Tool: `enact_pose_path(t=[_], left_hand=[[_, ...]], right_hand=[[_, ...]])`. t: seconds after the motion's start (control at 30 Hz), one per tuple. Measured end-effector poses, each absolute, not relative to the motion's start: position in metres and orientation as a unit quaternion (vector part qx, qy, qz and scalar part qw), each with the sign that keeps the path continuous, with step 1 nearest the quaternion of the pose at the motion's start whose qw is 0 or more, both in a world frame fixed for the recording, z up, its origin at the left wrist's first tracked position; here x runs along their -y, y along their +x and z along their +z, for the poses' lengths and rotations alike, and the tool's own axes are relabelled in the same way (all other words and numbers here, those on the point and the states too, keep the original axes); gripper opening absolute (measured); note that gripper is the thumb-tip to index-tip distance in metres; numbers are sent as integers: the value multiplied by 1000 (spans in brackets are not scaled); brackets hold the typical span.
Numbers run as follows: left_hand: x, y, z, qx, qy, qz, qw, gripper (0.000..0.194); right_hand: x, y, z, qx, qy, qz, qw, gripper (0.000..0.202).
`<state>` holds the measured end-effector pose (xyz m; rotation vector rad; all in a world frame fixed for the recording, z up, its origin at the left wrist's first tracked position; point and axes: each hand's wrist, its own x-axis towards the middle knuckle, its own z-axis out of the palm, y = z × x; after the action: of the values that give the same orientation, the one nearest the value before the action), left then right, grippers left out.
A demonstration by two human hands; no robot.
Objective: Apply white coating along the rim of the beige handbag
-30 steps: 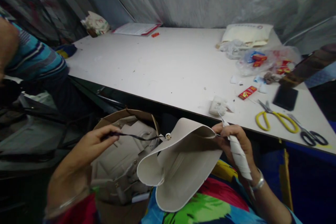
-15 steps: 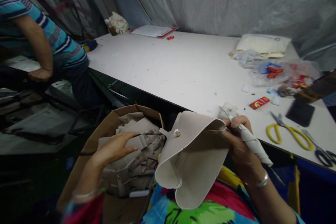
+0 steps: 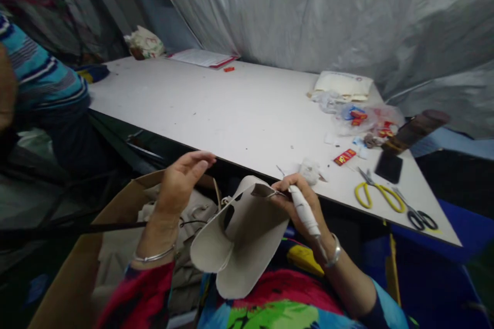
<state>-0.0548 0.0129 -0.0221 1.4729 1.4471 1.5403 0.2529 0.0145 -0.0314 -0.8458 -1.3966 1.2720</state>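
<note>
Grey plastic sheeting (image 3: 289,15) hangs behind a long white table (image 3: 216,108). At the far left stands a co-worker in a blue striped shirt (image 3: 42,74). Below the table's near edge, to the left of the wearer's lap, an open cardboard box (image 3: 73,262) holds a heap of beige pieces (image 3: 196,205).

A beige leather-like bag piece (image 3: 250,226) is over the lap, in front of the table, its curved open edges toward the wearer. The right hand (image 3: 303,198) pinches its upper right edge while also gripping a white-wrapped tool (image 3: 304,211), whose thin metal tip points up toward the table. The left hand (image 3: 179,180) is raised over the box, apart from the bag piece, thumb and fingers drawn close; whether something thin lies between them, I cannot tell.

On the table's right side, a folded cream bag (image 3: 343,85) lies behind a clear plastic bag (image 3: 372,119) with red packets inside. A dark brown cylinder (image 3: 419,129) leans beside it. Nearer lie yellow-handled scissors (image 3: 362,196), just beside black-handled scissors (image 3: 416,220), then a flat black rectangular object (image 3: 389,166) and a small red box (image 3: 345,157). Near the clipboard (image 3: 203,57) at the back rests a tiny orange-red piece (image 3: 229,69).
</note>
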Motion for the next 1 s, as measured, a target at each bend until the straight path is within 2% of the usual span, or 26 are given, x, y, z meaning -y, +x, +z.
enact_pose_path(t=[0.07, 0.1, 0.2, 0.37, 0.57, 0.8, 1.0], left_hand=[[-27, -21, -4, -409, 648, 485, 421, 49], [-34, -6, 2, -366, 690, 427, 456, 51], [-53, 24, 9, -313, 755, 290, 497, 50], [-67, 47, -2, -352, 731, 209, 546, 42], [-64, 64, -24, -429, 689, 257, 524, 27], [-68, 76, -43, -485, 613, 311, 540, 22], [-88, 40, -17, -543, 468, 438, 543, 26]], right_hand=[[-13, 249, -33, 598, -328, 532, 502, 25], [-13, 249, -34, 607, -321, 526, 501, 23], [-13, 253, -36, 640, -324, 477, 508, 14], [-21, 258, -47, 655, -373, 385, 533, 8], [-30, 256, -57, 625, -438, 351, 543, 10], [-37, 258, -62, 597, -434, 370, 564, 11], [-34, 284, -75, 560, -412, 411, 590, 28]])
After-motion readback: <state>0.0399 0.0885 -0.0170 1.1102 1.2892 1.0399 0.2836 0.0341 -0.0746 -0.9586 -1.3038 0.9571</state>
